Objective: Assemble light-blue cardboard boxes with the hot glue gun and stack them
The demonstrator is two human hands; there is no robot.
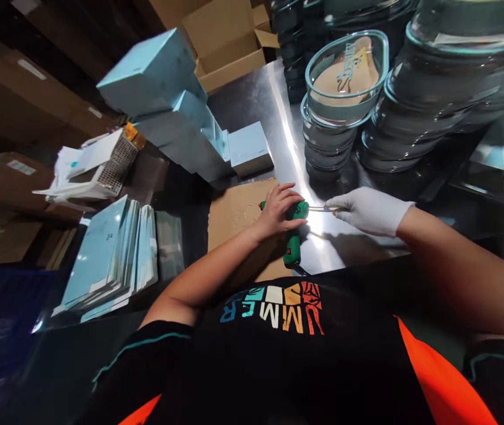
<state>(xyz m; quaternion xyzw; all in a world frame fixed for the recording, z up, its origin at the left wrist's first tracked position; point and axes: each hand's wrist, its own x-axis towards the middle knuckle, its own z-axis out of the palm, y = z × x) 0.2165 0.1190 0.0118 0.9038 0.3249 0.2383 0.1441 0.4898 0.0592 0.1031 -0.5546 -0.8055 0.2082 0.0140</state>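
Two hands work together: the left hand (278, 209) grips a green glue gun (294, 236) steady while the gloved right hand (369, 209) pinches a thin stick (325, 208) at its back end.

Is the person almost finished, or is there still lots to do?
Done: several pale blue boxes already stand stacked at the table's back.
In hand: the left hand grips a green glue gun, while the gloved right hand holds a thin stick at its end.
Left: probably plenty, judging by the flat blue cartons and tall stacks of glass dishes.
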